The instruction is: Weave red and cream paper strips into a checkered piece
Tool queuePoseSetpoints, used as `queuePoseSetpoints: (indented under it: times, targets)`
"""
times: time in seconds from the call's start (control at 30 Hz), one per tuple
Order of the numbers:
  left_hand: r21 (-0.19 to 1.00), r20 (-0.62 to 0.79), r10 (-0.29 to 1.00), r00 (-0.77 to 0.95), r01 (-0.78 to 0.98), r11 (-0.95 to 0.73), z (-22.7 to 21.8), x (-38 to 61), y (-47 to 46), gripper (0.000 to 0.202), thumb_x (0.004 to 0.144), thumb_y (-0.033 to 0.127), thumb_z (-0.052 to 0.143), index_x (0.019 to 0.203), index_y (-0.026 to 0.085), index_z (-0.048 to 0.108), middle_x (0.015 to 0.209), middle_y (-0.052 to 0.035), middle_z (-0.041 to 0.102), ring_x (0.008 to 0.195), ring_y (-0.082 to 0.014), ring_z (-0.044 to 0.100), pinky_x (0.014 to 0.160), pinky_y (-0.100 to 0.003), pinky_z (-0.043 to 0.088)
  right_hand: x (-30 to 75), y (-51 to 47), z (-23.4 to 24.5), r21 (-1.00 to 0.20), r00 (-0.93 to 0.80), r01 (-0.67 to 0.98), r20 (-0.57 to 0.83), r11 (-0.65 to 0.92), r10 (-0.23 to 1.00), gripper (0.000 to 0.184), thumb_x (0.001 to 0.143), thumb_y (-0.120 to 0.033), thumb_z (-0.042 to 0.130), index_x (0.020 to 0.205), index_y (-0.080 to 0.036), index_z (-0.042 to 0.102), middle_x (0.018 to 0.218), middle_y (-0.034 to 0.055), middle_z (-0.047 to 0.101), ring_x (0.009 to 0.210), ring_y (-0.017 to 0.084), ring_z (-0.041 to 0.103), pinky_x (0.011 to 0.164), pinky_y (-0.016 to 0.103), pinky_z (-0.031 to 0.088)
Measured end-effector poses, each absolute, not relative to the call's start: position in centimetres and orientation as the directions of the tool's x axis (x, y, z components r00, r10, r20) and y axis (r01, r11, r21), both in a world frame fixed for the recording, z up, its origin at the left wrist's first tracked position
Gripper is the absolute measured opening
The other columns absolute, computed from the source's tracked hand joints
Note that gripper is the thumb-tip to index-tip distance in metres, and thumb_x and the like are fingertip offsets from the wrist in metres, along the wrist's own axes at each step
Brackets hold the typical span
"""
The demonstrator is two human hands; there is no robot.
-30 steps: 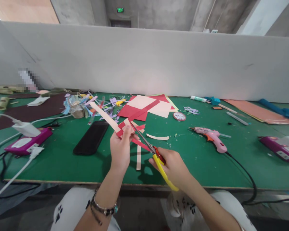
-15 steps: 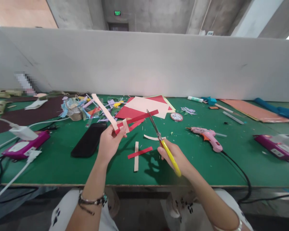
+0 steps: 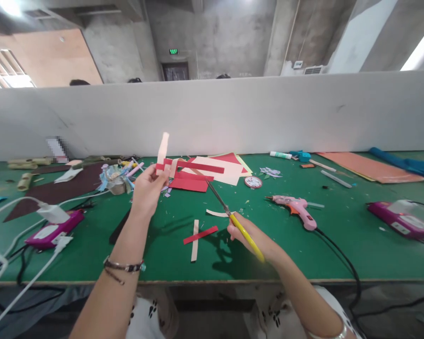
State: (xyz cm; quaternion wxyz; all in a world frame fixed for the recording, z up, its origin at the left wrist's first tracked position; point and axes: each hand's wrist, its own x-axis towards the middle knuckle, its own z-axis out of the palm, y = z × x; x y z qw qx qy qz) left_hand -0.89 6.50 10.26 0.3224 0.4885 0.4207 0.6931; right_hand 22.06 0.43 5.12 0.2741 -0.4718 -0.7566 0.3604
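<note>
My left hand [image 3: 146, 188] is raised above the green table [image 3: 304, 254] and pinches a woven piece of red and cream paper strips [image 3: 183, 167]. One cream strip stands up from it and red strips stretch to the right. My right hand [image 3: 249, 233] grips yellow-handled scissors [image 3: 233, 219]. Their blades point up and left toward the red strips, with the tips just under them. On the table below lie a cut red strip [image 3: 200, 235] crossed over a cream strip [image 3: 195, 240].
Red and cream paper sheets [image 3: 215, 172] lie behind the hands. A pink glue gun [image 3: 295, 207] with a black cord lies to the right. A black phone [image 3: 119, 227] sits left of the strips. Purple devices [image 3: 53, 230] with white cables are at far left; another [image 3: 403, 221] is at far right. Craft scraps [image 3: 115, 174] are piled at back left.
My left hand has lifted the woven strips higher and turned them more upright. A red strip was cut off and dropped on the table. The scissors swung back toward the strips.
</note>
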Motion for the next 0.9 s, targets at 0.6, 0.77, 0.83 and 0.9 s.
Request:
queuePoseSetpoints:
  times: [0.6,0.77,0.83,0.9]
  targets:
    - [0.418,0.294,0.934,0.203,0.851,-0.316,18.7,-3.5,4.7,0.031,0.070,0.046,0.047,0.075,0.019,0.061,0.057,0.0019,0.052,0.050,-0.0100,0.041,0.047,-0.021,0.030,22.3,2.6,3.1,-0.997,-0.065,-0.014,0.073,0.072,0.995,0.046,0.063,-0.066,0.042,0.063,-0.021,0.037,0.043,-0.0069,0.045,0.032,0.005,0.036,0.030,0.018,0.027]
    - [0.354,0.182,0.936,0.300,0.869,-0.347,18.5,-2.8,4.5,0.034,0.074,0.047,0.041,0.060,0.018,0.054,0.048,0.0049,0.032,0.042,-0.0078,0.029,0.042,-0.021,0.022,22.2,2.7,2.7,-0.997,-0.072,-0.021,0.079,0.077,0.994,0.045,0.063,-0.066,0.043,0.064,-0.021,0.037,0.040,-0.0075,0.045,0.031,0.006,0.037,0.031,0.019,0.028]
    - [0.381,0.120,0.947,0.299,0.866,-0.322,18.4,-2.5,4.2,0.034,0.074,0.046,0.041,0.056,0.018,0.050,0.046,0.0059,0.026,0.039,-0.0072,0.025,0.040,-0.021,0.021,22.2,2.8,2.7,-0.996,-0.076,-0.044,0.083,0.079,0.994,0.044,0.063,-0.065,0.044,0.064,-0.021,0.036,0.041,-0.0075,0.045,0.032,0.007,0.038,0.032,0.019,0.028]
    - [0.426,0.044,0.955,0.293,0.859,-0.283,18.4,-2.3,4.0,0.032,0.073,0.045,0.043,0.056,0.018,0.048,0.044,0.0066,0.025,0.037,-0.0066,0.024,0.038,-0.021,0.020,22.2,2.7,2.8,-0.994,-0.086,-0.067,0.089,0.083,0.992,0.043,0.063,-0.063,0.045,0.065,-0.021,0.036,0.042,-0.0073,0.045,0.033,0.007,0.038,0.033,0.020,0.028]
